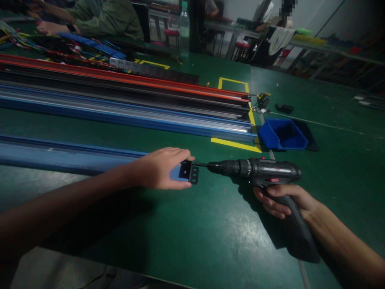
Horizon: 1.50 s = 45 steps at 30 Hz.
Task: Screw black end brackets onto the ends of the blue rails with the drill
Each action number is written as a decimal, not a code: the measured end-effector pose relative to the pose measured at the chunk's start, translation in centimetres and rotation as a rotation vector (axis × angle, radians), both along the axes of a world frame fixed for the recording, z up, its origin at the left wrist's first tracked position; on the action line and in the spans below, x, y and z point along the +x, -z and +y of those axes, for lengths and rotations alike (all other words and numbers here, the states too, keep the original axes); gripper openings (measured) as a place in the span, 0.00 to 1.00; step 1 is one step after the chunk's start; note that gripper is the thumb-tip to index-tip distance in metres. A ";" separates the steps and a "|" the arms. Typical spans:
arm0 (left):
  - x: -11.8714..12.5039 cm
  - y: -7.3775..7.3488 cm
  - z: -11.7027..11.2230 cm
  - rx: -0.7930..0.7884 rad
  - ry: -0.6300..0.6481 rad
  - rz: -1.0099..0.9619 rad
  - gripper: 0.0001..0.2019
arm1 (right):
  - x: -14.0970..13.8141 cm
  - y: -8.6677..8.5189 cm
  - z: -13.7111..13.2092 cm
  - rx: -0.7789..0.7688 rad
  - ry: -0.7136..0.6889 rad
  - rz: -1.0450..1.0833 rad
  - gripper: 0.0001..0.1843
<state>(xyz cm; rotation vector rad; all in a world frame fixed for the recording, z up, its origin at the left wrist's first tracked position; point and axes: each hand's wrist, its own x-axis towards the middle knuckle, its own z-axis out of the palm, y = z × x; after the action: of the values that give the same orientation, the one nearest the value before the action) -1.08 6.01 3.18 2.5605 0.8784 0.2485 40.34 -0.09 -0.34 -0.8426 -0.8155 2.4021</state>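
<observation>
My left hand (164, 167) is wrapped over the right end of a long blue metal profile (75, 156) that lies on the green table. A black end bracket (194, 175) with several slots sits at that end, just past my fingertips. In my right hand (279, 200) is a black cordless drill (264, 170), gripped by its handle and pointing left. Its long bit (200, 164) reaches to the top part of the bracket and seems to touch it. Whether a screw is at the tip is too small to tell.
Behind lie more long profiles, blue (180, 122) and orange (150, 79). A blue bin (282, 134) stands beyond the drill. Farther back are coloured wires (81, 56), a plastic bottle (184, 30) and a co-worker's sleeve (111, 20). The table's near edge (120, 267) runs below.
</observation>
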 end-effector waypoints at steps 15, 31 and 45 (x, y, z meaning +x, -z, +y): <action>0.1 0.0 0.1 -0.014 -0.006 0.012 0.28 | -0.4 -0.2 0.0 0.026 0.004 0.033 0.12; 0.1 -0.1 0.1 -0.042 -0.022 0.031 0.29 | -0.4 0.0 0.3 0.036 -0.011 0.056 0.13; 0.0 0.0 0.1 -0.024 -0.022 0.034 0.29 | -0.3 -0.1 0.2 0.023 -0.002 0.030 0.13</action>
<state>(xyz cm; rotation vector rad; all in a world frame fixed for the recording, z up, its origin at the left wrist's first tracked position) -1.04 6.10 3.22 2.5409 0.9167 0.2006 40.00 0.09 -0.24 -0.7959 -0.8310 2.3967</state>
